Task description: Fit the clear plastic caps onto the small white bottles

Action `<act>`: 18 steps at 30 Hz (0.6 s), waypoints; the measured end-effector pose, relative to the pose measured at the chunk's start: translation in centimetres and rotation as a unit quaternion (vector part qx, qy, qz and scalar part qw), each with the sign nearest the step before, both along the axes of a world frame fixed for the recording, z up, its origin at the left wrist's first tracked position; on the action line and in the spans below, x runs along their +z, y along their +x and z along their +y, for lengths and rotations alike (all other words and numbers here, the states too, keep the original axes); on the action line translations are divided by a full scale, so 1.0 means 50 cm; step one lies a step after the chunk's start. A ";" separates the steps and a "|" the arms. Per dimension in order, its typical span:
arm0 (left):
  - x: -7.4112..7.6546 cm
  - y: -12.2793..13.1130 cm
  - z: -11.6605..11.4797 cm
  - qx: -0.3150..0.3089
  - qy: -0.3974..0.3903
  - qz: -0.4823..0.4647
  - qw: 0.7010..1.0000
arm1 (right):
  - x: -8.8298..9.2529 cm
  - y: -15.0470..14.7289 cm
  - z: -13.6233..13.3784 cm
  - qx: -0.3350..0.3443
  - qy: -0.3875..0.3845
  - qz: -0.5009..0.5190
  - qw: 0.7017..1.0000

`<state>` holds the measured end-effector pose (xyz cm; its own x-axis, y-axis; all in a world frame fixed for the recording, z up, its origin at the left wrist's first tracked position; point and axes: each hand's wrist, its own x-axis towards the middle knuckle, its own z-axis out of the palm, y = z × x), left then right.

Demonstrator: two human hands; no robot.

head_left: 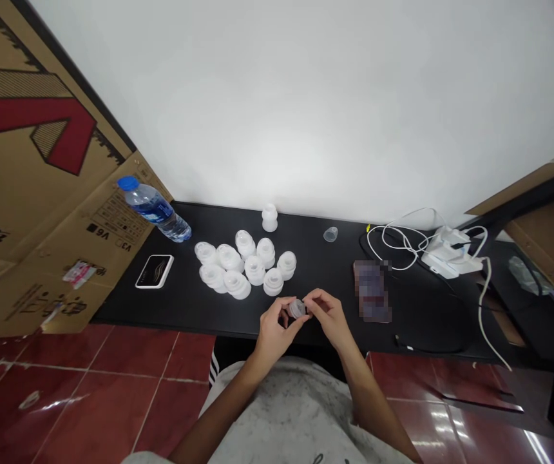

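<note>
Head view looking down over a black tabletop [185, 299], a white wall [306, 109] rising behind, red tile floor [88, 399] spreading below, a cardboard sheet [40, 161] leaning at the left. A water bottle [154, 209] tilting against that cardboard; white cables [402, 241] coiling at the right. A cluster of white plastic fittings [245, 264] sitting mid-tabletop, most pieces remaining grouped, one upright white fitting [270, 218] standing apart nearer the wall, a small clear cup [330, 234] lying further right. Left hand [279, 328] and right hand [330, 316] curling closed, fingertips pinching a small translucent plastic cap [297, 309] between them, just in front of the cluster.
</note>
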<state>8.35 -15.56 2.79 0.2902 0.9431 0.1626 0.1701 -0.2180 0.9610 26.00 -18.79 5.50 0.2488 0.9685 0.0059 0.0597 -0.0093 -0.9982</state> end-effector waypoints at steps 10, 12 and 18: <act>-0.003 -0.002 -0.003 -0.029 0.065 -0.016 0.997 | 0.042 -0.010 -0.046 0.018 0.079 -0.200 0.976; -0.001 -0.002 -0.003 -0.051 0.071 -0.026 0.996 | 0.041 -0.011 -0.051 0.010 0.094 -0.193 0.977; -0.003 -0.009 -0.007 -0.072 0.052 -0.032 0.996 | 0.025 -0.017 -0.042 -0.020 0.039 -0.050 0.998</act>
<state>7.90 -15.90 2.64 0.4067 0.8694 0.2805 0.0682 -0.3351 0.9397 25.16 -20.91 6.76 0.2819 0.9534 0.1075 0.1593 0.0640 -0.9852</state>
